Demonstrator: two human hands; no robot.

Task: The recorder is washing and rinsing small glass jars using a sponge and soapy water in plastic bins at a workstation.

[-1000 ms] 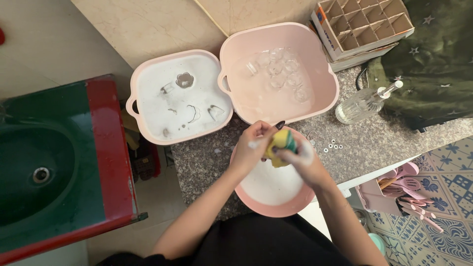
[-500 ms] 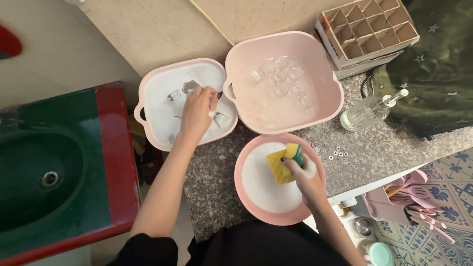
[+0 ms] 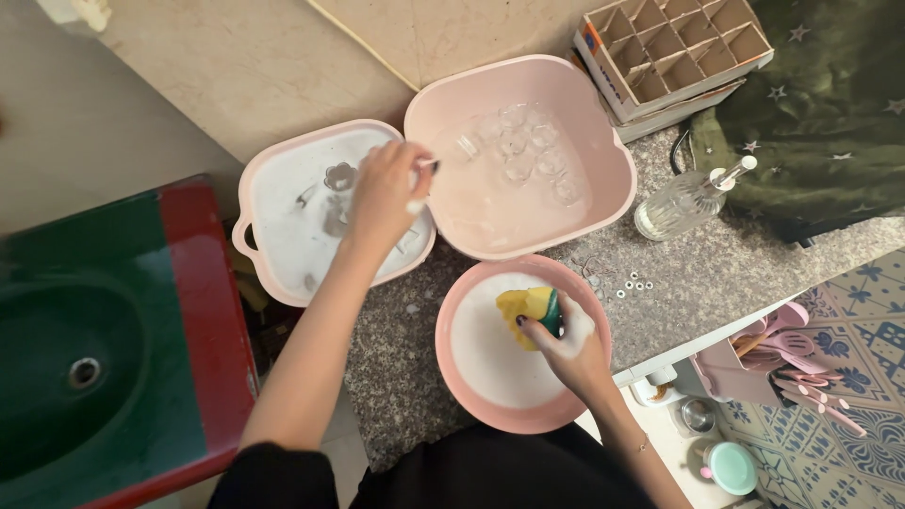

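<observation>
Washing station on bench, two hands at work.
Left hand (image 3: pixel 382 193) pinching small utensil over soapy tub (image 3: pixel 283 226), ten o'clock; right hand (image 3: pixel 570 344) closed round sponge (image 3: pixel 526 309) in round bowl (image 3: pixel 490 396), kept centred for suds.

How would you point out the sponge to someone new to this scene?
Start at the speckled stone counter, then find the round pink bowl at its near edge. The sponge lies in it under the right hand: yellow with a green side, the only bright thing among pale pink tubs.
</observation>
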